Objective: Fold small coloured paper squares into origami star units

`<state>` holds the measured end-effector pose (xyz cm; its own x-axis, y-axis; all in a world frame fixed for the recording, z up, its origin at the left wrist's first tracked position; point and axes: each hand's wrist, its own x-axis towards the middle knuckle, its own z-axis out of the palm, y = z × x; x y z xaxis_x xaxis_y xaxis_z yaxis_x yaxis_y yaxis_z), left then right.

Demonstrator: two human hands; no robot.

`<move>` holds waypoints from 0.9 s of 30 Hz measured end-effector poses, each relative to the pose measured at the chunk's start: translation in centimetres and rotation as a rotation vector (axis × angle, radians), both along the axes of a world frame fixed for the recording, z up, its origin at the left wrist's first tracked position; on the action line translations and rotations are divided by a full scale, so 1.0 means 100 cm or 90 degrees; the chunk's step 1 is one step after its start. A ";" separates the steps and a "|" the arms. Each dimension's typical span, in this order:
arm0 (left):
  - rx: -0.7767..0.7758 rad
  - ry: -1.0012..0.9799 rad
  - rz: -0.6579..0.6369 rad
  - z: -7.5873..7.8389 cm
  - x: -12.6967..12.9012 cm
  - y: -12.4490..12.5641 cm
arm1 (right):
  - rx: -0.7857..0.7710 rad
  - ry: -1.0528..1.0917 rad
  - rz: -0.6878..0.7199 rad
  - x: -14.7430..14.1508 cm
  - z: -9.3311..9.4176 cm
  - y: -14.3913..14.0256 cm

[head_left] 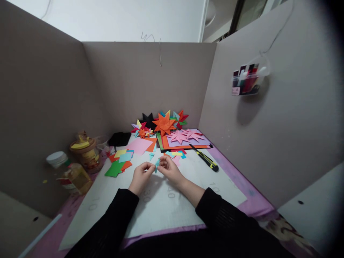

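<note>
My left hand (141, 176) and my right hand (169, 168) meet above the white cutting mat (161, 204), and together they pinch a small folded light-blue paper piece (157, 164) between their fingertips. Both arms wear black sleeves. Loose coloured paper squares (120, 161) lie just left of the hands, and a few small scraps (176, 154) lie just beyond them.
Folded paper stars (163, 123) and pink stars (185, 135) on stacked sheets sit at the back. A black-and-yellow utility knife (204, 157) lies to the right. Jars and a bottle (77, 161) stand at the left. Cardboard walls enclose the desk; a marker holder (245, 80) hangs on the right wall.
</note>
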<state>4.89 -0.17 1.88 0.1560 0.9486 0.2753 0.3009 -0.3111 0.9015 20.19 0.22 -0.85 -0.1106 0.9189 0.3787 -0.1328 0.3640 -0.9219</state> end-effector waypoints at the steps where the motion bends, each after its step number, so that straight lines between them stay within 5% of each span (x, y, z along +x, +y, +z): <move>1: 0.015 0.003 0.001 -0.001 0.001 0.000 | 0.002 -0.004 0.001 -0.001 -0.001 0.000; 22: -0.025 -0.034 0.036 -0.004 -0.009 0.009 | -0.015 0.025 -0.083 0.000 -0.001 0.004; 27: -0.005 0.020 -0.048 -0.002 -0.006 0.006 | 0.046 -0.088 -0.139 0.006 0.003 0.002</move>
<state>4.27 0.48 1.69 0.2357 0.9357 0.2625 0.3046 -0.3276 0.8944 20.77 0.44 -0.58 0.0321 0.8976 0.4396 0.0820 0.4360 -0.8962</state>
